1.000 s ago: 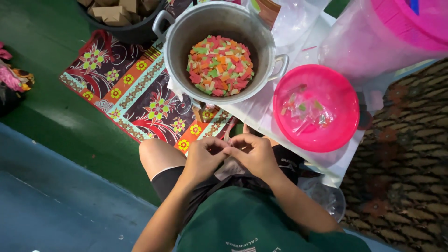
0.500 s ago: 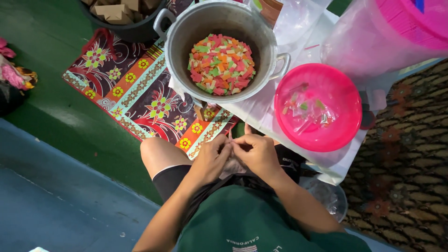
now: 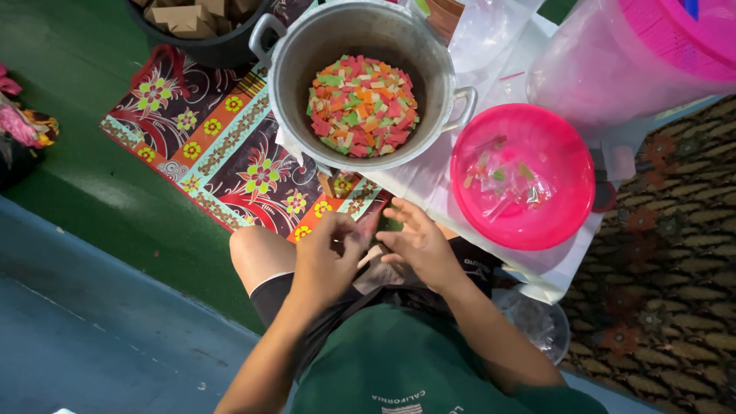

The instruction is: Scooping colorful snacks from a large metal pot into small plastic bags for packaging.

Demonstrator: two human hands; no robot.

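My left hand (image 3: 326,259) pinches a small clear plastic bag (image 3: 366,228) between thumb and fingers, above my lap. Just to its right is my right hand (image 3: 418,244), its fingers spread apart and its fingertips close to the bag's edge. Under both hands, a pale bundle of more plastic bags (image 3: 379,274) rests on my dark shorts. In front of my knee stands a metal pot (image 3: 285,73) filled with small red, orange and green chips (image 3: 360,103). A pink bowl (image 3: 571,211) at the right holds a few small filled bags (image 3: 502,180).
A large pink lidded container (image 3: 613,54) stands at the top right on a clear plastic sheet (image 3: 429,184). A flowered mat (image 3: 207,146) lies left of the pot, a dark tub of cardboard pieces (image 3: 199,31) behind it. By my right hip sits a clear tub (image 3: 540,326).
Both hands were pressed together on the bag. Now the right hand has let go and spread its fingers, while the left hand has lifted the bag slightly.
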